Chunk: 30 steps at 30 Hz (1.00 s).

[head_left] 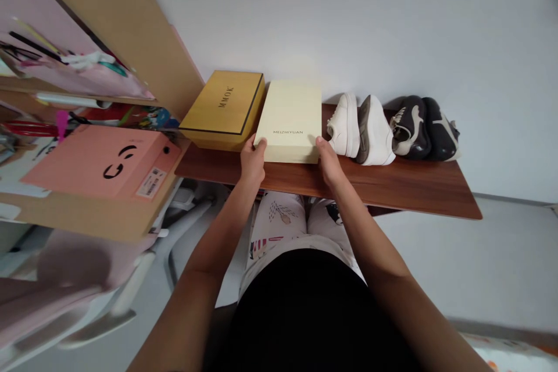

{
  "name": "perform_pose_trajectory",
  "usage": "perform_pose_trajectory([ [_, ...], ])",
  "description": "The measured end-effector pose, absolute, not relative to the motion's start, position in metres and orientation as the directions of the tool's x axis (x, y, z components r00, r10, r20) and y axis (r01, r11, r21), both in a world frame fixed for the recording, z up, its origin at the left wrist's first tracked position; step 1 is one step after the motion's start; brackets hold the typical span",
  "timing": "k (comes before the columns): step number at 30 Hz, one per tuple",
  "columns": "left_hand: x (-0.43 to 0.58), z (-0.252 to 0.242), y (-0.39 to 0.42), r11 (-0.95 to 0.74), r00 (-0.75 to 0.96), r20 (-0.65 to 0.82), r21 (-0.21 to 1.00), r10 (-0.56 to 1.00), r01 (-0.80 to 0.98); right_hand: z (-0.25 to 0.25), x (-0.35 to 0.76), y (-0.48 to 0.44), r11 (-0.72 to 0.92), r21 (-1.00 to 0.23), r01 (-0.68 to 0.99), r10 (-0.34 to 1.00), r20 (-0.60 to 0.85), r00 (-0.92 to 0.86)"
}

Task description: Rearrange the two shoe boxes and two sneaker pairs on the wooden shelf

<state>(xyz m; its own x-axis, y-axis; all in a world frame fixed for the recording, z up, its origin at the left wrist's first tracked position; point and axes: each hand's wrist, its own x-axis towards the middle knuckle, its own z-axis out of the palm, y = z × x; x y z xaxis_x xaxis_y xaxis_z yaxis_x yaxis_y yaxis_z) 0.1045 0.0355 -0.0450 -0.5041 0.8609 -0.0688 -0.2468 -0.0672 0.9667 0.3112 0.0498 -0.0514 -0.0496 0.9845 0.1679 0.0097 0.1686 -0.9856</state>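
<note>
a dark wooden shelf (414, 189) runs along a pale wall, and on it, from the person's left, sit a mustard-yellow box (224, 107) marked "mmok", a cream box (291, 122) marked "meizhiyuan", a pair of white sneakers (360, 128) and a pair of dark shoes (425, 128). off to the left a pink box (102, 163) with a printed label lies on a tan board, with cluttered shelves above it. the step in hand looks like the seating or gripping of the cream box at the front of the shelf: it lies flat with its lid on, close beside the mustard-yellow box on one side and just beside the white sneakers on the other. the left hand (253, 164) is closed around the box's near left corner, thumb on top and the fingers tucked out of sight below or behind the edge. the right hand (329, 164) mirrors it at the near right corner, thumb on the lid's edge, the rest of the fingers hidden. so the box sits squarely between the two hands, held at both front corners, straight ahead of the person's body. whether its weight rests fully on the shelf cannot be told. by my reading, any next move calls for an even pull or push from both sides, keeping the box level so that it does not scrape its neighbour or nudge the sneakers.
</note>
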Motion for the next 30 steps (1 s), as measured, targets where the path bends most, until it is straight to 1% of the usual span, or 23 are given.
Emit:
perform_pose_trajectory([
  [3, 0.104, -0.050, 0.037, -0.100, -0.515, -0.010, 0.978, 0.857, -0.185, -0.057, 0.306, 0.048, 0.087, -0.995, -0.047, 0.994, 0.090, -0.065],
  [7, 0.103, -0.053, 0.040, -0.114, -0.502, 0.021, 0.981, 0.864, -0.155, -0.058, 0.300, 0.051, 0.109, -0.993, -0.047, 0.991, 0.112, -0.067],
  [13, 0.100, -0.053, 0.047, -0.186, -0.501, 0.111, 0.977, 0.858, -0.102, -0.059, 0.296, 0.061, 0.078, -0.997, 0.015, 0.995, 0.077, -0.057],
  [17, 0.096, -0.056, 0.054, -0.179, -0.512, 0.136, 0.983, 0.848, -0.035, -0.059, 0.291, 0.065, 0.072, -0.997, -0.003, 0.996, 0.072, -0.062],
  [20, 0.098, -0.057, 0.050, -0.158, -0.532, 0.167, 0.985, 0.830, 0.063, -0.053, 0.291, 0.058, 0.054, -0.998, -0.023, 0.996, 0.055, -0.072],
  [22, 0.104, -0.057, 0.037, -0.145, -0.562, 0.213, 0.976, 0.799, 0.163, -0.048, 0.298, 0.046, 0.040, -0.999, -0.026, 0.998, 0.041, -0.044],
  [24, 0.115, -0.059, 0.016, -0.145, -0.605, 0.303, 0.944, 0.737, 0.297, -0.044, 0.314, 0.030, 0.079, -0.996, -0.037, 0.996, 0.078, 0.030],
  [25, 0.121, -0.060, 0.003, -0.158, -0.602, 0.373, 0.912, 0.706, 0.380, -0.042, 0.326, 0.023, 0.129, -0.991, -0.040, 0.988, 0.125, 0.086],
  [26, 0.129, -0.060, -0.008, -0.196, -0.555, 0.446, 0.871, 0.703, 0.451, -0.042, 0.340, 0.016, 0.191, -0.981, -0.028, 0.972, 0.185, 0.148],
  [28, 0.148, -0.062, -0.027, -0.308, -0.363, 0.534, 0.795, 0.763, 0.523, -0.043, 0.376, 0.006, 0.287, -0.956, 0.064, 0.901, 0.292, 0.319],
  [30, 0.169, -0.063, -0.034, -0.417, -0.108, 0.534, 0.757, 0.839, 0.504, -0.049, 0.416, 0.005, 0.282, -0.937, 0.209, 0.783, 0.350, 0.514],
])
